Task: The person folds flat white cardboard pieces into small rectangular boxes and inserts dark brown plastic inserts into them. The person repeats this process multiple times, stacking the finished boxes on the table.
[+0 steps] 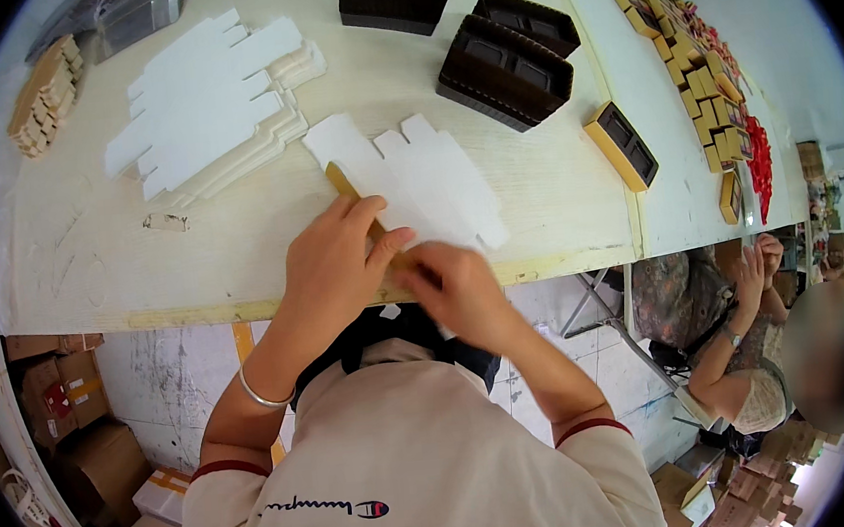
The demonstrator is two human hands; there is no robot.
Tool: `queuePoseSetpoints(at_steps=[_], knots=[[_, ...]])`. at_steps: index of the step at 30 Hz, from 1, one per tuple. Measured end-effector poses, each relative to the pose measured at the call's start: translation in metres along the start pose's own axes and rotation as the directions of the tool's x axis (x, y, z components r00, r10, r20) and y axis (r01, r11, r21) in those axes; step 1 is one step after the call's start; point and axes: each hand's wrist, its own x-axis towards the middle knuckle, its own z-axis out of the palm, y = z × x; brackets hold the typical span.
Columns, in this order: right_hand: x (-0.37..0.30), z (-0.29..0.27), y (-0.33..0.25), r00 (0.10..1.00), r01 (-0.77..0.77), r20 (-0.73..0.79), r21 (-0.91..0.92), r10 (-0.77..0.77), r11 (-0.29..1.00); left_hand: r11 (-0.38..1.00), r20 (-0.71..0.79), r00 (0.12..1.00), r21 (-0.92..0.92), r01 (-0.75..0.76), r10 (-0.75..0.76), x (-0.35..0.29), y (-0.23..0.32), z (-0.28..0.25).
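Note:
At the table's near edge, my left hand (pixel 332 261) is closed on a narrow gold card strip (pixel 340 182), thumb and fingers pressed along it. My right hand (pixel 460 290), slightly blurred, has its fingers curled at the near end of the same strip. Whether the strip is a folded side of a carton or a separate piece is hidden by my hands. Directly beyond lies a flat white carton blank (pixel 425 178) with cut tabs. To the left is a thick stack of similar white blanks (pixel 202 102).
Dark brown plastic trays (pixel 506 70) stand at the far side. A gold box (pixel 621 146) with a dark insert sits to the right, and many small gold boxes (pixel 704 103) lie farther right. A seated person (pixel 742 366) works there. Cardboard boxes (pixel 98 462) fill the lower left.

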Motion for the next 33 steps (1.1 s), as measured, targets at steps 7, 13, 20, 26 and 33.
queuePoseSetpoints(at_steps=[7,13,20,26,33], knots=[[-0.03,-0.057,0.018,0.871,0.481,0.106,-0.378,-0.479,0.791,0.991,0.149,0.98,-0.061,-0.122,0.13,0.019,-0.023,-0.024],[-0.035,-0.04,0.05,0.772,0.593,0.159,-0.531,-0.615,0.606,0.936,0.253,0.902,-0.135,-0.326,0.35,0.048,-0.026,-0.007],[-0.003,-0.027,0.018,0.956,0.241,-0.069,-0.368,-0.284,0.898,0.894,0.272,0.853,-0.088,-0.438,0.445,0.051,-0.026,-0.009],[-0.002,-0.013,0.03,0.741,0.605,0.06,-0.492,-0.669,0.627,0.895,0.286,0.851,-0.064,-0.441,0.44,0.049,-0.024,-0.009],[-0.018,0.002,0.032,0.753,0.562,0.014,-0.533,-0.658,0.632,0.923,0.394,0.845,-0.021,-0.385,0.361,0.028,-0.014,-0.017]])
